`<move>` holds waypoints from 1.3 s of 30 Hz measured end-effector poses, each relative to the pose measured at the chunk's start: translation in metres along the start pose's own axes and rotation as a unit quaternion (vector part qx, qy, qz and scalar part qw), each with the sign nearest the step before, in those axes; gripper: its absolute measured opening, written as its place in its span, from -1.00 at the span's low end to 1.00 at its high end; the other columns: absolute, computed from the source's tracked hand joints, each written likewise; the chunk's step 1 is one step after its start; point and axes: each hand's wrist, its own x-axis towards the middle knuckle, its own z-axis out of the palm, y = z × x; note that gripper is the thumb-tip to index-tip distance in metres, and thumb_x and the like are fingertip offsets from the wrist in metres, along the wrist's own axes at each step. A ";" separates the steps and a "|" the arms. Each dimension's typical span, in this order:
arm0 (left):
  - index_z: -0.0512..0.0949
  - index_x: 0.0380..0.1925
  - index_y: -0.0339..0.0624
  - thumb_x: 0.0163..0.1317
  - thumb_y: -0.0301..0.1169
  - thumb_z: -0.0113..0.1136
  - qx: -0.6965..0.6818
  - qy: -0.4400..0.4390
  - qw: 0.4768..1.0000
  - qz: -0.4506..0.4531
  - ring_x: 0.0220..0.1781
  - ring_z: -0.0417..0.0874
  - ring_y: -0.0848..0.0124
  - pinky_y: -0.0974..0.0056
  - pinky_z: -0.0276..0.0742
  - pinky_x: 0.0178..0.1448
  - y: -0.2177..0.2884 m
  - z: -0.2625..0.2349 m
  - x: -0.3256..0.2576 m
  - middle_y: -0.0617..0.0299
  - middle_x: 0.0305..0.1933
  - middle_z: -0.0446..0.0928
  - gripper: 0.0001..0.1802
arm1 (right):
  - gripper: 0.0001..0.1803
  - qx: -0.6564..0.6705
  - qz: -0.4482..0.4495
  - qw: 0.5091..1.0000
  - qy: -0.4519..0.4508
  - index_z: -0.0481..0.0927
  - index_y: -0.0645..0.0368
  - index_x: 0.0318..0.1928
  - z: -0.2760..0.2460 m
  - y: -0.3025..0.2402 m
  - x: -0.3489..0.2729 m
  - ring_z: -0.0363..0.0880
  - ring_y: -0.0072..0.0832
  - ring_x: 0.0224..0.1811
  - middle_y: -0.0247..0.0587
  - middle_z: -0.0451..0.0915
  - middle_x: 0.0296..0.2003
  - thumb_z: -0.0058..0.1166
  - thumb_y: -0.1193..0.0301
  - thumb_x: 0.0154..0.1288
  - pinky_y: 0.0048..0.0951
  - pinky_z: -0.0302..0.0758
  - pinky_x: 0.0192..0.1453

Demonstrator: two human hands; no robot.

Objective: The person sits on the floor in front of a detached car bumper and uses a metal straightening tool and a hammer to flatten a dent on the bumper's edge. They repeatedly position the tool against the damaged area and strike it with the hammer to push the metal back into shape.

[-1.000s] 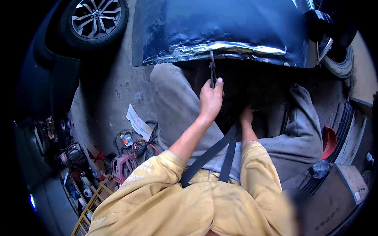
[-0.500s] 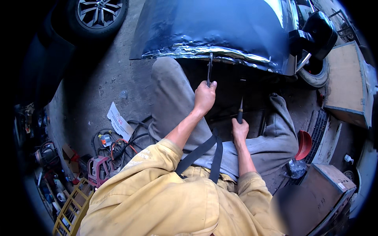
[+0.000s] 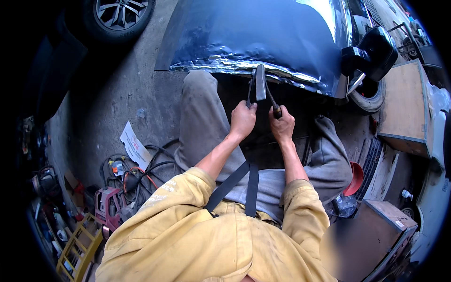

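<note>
In front of me is a dark blue car panel (image 3: 263,37) with a crumpled, bare-metal lower edge (image 3: 225,64). My left hand (image 3: 243,117) is closed round a slim dark metal tool (image 3: 250,89), whose upper end meets that edge; its exact kind is unclear. My right hand (image 3: 282,124) grips a hammer (image 3: 260,83) by its dark handle. The flat, oblong hammer head is raised beside the slim tool, close to the crumpled edge. From this angle I cannot tell whether head and tool touch.
A black side mirror (image 3: 377,52) juts out at the right, above a tyre (image 3: 369,98). Wooden boxes (image 3: 405,103) stand on the right. Cables (image 3: 136,181), a white card (image 3: 135,145) and a yellow frame (image 3: 80,246) lie to the left. Another car's wheel (image 3: 120,16) is at upper left.
My right hand has moved up and left, bringing the hammer from beside my knee to the panel edge near the slim tool. My left hand keeps its place and grip.
</note>
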 end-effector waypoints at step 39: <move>0.56 -0.36 -0.40 0.34 -0.29 0.15 0.010 -0.006 1.000 0.007 -0.17 0.64 -0.23 -0.10 0.50 -0.13 -0.002 -0.004 0.007 -0.28 -0.37 0.61 -0.69 | -0.76 -0.081 -0.029 0.996 0.001 0.45 0.17 -0.45 -0.004 0.006 0.010 0.61 0.08 -0.44 0.03 0.57 -0.53 0.32 0.44 0.10 -0.07 0.52 -0.38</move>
